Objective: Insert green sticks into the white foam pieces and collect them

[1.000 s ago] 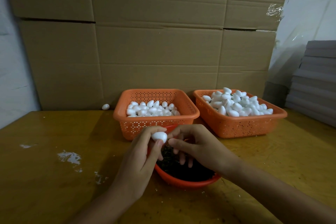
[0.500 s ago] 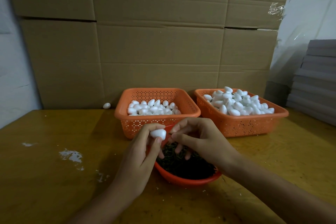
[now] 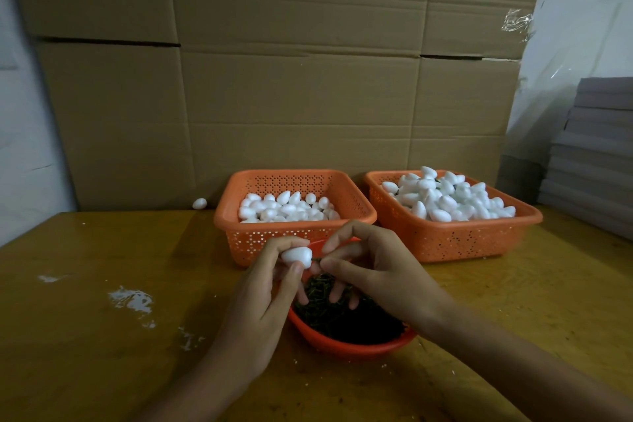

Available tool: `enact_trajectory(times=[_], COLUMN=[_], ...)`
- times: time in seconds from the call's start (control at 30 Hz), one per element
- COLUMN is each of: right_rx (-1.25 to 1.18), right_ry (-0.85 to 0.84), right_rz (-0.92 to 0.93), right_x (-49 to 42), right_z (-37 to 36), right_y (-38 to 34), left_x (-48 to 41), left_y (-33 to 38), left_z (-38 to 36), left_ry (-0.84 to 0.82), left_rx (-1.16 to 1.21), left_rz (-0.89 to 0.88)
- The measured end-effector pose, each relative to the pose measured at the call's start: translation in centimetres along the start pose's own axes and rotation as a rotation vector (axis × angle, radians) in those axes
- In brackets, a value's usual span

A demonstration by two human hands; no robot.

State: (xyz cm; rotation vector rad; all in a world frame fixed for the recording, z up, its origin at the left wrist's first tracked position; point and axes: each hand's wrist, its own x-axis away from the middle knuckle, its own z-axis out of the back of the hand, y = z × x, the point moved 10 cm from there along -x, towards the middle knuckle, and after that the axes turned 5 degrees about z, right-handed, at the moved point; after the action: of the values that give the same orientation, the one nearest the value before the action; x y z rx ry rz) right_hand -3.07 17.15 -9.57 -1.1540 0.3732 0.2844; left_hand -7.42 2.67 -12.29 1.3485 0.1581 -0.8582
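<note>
Centre of frame: L hand [image 3: 260, 298] is pinching a white foam piece [image 3: 297, 255] betw. thumb and fingertips. R hand [image 3: 373, 271] is pinching a green stick [image 3: 317, 260] at the foam's right end, above the red bowl [image 3: 342, 348]. Foam is prob. light and easily dented, so holding its sides gently is looking safest. Stick is thin, so gripping near the tip.
</note>
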Motion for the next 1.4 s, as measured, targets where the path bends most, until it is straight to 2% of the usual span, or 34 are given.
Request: enact_trajectory(times=[0.23, 0.43, 0.53, 0.6, 0.7, 0.77, 0.8, 0.83, 0.9, 0.97, 1.0, 1.07, 1.13, 1.27, 1.3, 1.37, 1.4], right_rx=[0.149, 0.073, 0.036, 0.016, 0.094, 0.403, 0.613, 0.816, 1.08, 1.18, 1.191, 1.175, 1.13, 0.936, 0.972, 1.11, 1.087], right_ry=[-0.056, -0.07, -0.033, 0.067, 0.405, 0.591, 0.628, 0.621, 0.492, 0.318, 0.291, 0.324, 0.239, -0.301, -0.355, -0.272, -0.24], right_rz=[0.126, 0.076, 0.032, 0.003, -0.019, -0.006, -0.012, -0.044, -0.193, -0.328, -0.339, -0.252, -0.143, -0.133, -0.071, 0.145, 0.181], right_x=[0.4, 0.3, 0.0, -1.1, -3.2, -5.1, -6.3, -7.6, -10.1, -11.5, -11.8, -12.1, -11.9, -8.5, -7.7, -6.5, -6.0], right_z=[-0.6, -0.5, 0.1, 2.4, 10.0, 15.2, 17.1, 18.5, 20.0, 20.2, 20.2, 19.3, 16.2, 6.7, 5.4, 4.3, 3.9], right_y=[-0.9, -0.7, -0.5, -0.5, -0.4, -0.9, -1.0, -0.8, 1.1, 2.9, 3.1, 1.8, 0.6, 0.7, 0.0, -3.2, -4.5], left_x=[0.0, 0.1, 0.2, 0.3, 0.8, 0.9, 1.0, 1.2, 1.4, 1.4, 1.4, 1.3, 1.1, 0.9, 0.9, 1.0, 1.0], left_y=[-0.2, -0.2, -0.2, -0.1, 0.8, 1.6, 2.0, 2.4, 2.9, 3.1, 3.1, 2.6, 1.9, 1.3, 1.4, 1.6, 1.7], left_z=[-0.2, -0.1, -0.3, -0.7, -1.6, -1.8, -1.9, -2.1, -2.3, -2.4, -2.5, -2.4, -1.8, -1.3, -1.4, -1.7, -1.7], left_ry=[-0.034, -0.013, -0.014, -0.028, -0.099, -0.115, -0.117, -0.128, -0.147, -0.154, -0.156, -0.152, -0.125, -0.089, -0.091, -0.103, -0.105], left_rx=[-0.046, -0.082, -0.028, -0.02, -0.178, -0.333, -0.395, -0.433, -0.46, -0.487, -0.499, -0.458, -0.346, -0.252, -0.25, -0.26, -0.265], left_rz=[0.01, 0.021, 0.059, 0.081, 0.055, -0.009, -0.047, -0.079, -0.116, -0.132, -0.142, -0.122, -0.061, -0.007, -0.016, -0.04, -0.048])
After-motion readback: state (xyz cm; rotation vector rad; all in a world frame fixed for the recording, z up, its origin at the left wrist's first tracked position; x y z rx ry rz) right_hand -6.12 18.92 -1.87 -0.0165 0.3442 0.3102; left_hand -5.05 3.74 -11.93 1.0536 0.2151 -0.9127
